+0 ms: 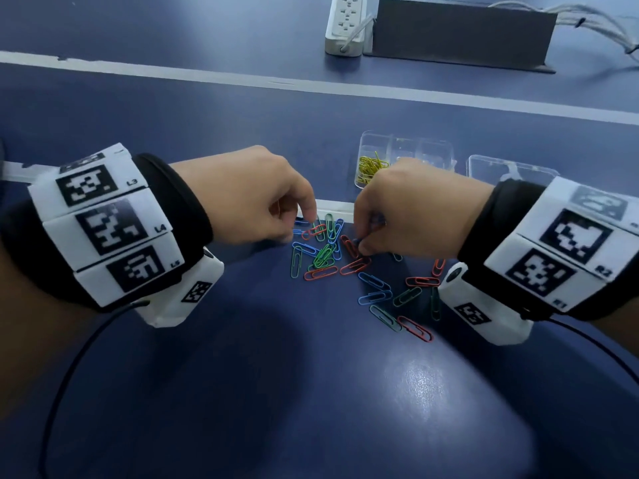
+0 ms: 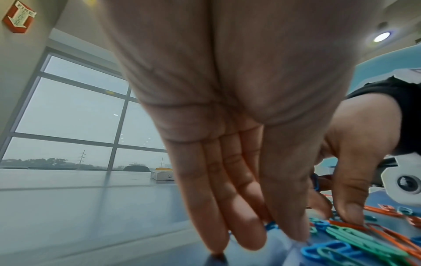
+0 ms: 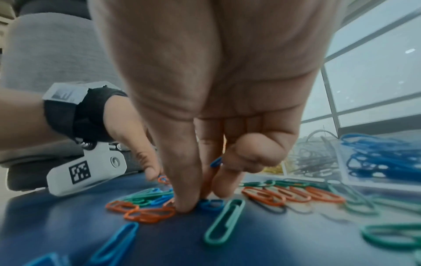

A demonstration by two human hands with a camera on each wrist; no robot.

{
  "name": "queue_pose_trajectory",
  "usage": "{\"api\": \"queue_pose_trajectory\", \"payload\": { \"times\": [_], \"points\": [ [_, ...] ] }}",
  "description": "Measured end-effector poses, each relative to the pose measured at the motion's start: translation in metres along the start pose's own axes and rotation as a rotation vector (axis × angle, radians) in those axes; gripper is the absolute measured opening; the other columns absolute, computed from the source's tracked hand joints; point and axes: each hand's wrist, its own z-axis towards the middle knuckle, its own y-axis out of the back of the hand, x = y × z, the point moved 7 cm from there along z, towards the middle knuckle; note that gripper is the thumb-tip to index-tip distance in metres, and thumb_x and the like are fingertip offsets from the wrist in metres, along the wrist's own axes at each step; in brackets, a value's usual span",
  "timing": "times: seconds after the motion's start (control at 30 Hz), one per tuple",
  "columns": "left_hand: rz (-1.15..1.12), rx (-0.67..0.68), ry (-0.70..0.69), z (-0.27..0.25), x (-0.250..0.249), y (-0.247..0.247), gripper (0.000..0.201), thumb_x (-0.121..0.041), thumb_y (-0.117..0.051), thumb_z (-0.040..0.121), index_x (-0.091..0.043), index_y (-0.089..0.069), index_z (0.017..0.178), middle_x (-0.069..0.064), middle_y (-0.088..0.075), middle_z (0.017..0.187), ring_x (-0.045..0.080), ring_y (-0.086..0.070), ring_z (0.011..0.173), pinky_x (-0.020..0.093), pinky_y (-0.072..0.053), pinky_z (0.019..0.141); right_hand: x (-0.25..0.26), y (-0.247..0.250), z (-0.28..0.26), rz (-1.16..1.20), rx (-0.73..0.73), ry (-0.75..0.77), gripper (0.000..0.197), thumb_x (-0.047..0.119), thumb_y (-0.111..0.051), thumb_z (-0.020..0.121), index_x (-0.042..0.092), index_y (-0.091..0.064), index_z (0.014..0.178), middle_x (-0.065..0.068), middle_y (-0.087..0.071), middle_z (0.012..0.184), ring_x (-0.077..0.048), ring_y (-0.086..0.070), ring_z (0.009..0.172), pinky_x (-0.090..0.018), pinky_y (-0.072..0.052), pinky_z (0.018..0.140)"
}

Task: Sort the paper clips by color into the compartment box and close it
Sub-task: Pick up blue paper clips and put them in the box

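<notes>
Red, blue and green paper clips [image 1: 325, 257] lie scattered on the blue table between my hands. My left hand [image 1: 304, 226] points its fingers down at the pile's far left edge; in the left wrist view a blue clip [image 2: 271, 225] is pinched between its thumb and fingers. My right hand [image 1: 363, 245] pinches a blue clip [image 3: 212, 204] on the table with thumb and forefinger, and another blue clip [image 3: 216, 162] is tucked in its curled fingers. The clear compartment box [image 1: 408, 143] stands open behind my right hand, holding yellow clips [image 1: 371, 167] and blue clips [image 3: 376, 158].
The box's clear lid [image 1: 511, 167] lies to the right of it. A white power strip [image 1: 345, 24], a dark grey block [image 1: 460, 32] and cables sit at the far edge, beyond a white tape line [image 1: 207, 76]. Bare table lies near me.
</notes>
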Motion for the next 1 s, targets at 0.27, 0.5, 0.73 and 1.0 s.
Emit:
{"api": "queue_pose_trajectory", "payload": {
  "times": [0.27, 0.5, 0.73, 1.0],
  "points": [
    [-0.072, -0.020, 0.032, -0.007, 0.004, 0.004, 0.034, -0.011, -0.062, 0.076, -0.034, -0.064, 0.100, -0.020, -0.063, 0.078, -0.005, -0.057, 0.079, 0.008, -0.041, 0.065, 0.003, 0.006, -0.003, 0.055, -0.020, -0.009, 0.004, 0.024, -0.060, 0.074, 0.021, -0.062, 0.073, 0.003, -0.059, 0.065, -0.019, -0.049, 0.064, -0.024, -0.042, 0.061],
    [-0.058, -0.072, 0.075, -0.005, 0.010, 0.007, 0.030, -0.005, -0.044, 0.080, -0.029, -0.057, 0.090, -0.008, -0.052, 0.068, 0.005, -0.047, 0.061, 0.019, -0.037, 0.061, 0.004, 0.006, 0.010, 0.072, -0.030, -0.024, 0.032, 0.013, -0.042, 0.086, 0.018, -0.067, 0.105, -0.004, -0.065, 0.092, -0.027, -0.055, 0.090, -0.028, -0.045, 0.082],
    [0.092, -0.044, 0.051, 0.007, 0.008, -0.001, 0.019, -0.030, -0.061, 0.078, -0.028, -0.061, 0.096, -0.010, -0.040, 0.072, 0.009, -0.040, 0.068, 0.025, -0.034, 0.072, 0.012, 0.000, 0.020, 0.031, -0.009, -0.030, 0.022, 0.037, -0.069, 0.077, 0.022, -0.071, 0.094, -0.004, -0.068, 0.092, -0.027, -0.061, 0.091, -0.029, -0.047, 0.072],
    [0.160, -0.012, 0.032, 0.008, 0.003, -0.006, 0.008, -0.029, -0.062, 0.079, -0.023, -0.066, 0.075, 0.001, -0.062, 0.082, 0.016, -0.049, 0.073, 0.030, -0.048, 0.077, 0.007, 0.007, 0.012, 0.015, -0.028, 0.002, 0.017, 0.028, -0.060, 0.078, 0.014, -0.070, 0.074, -0.008, -0.068, 0.075, -0.025, -0.057, 0.072, -0.028, -0.048, 0.069]
  ]
}}
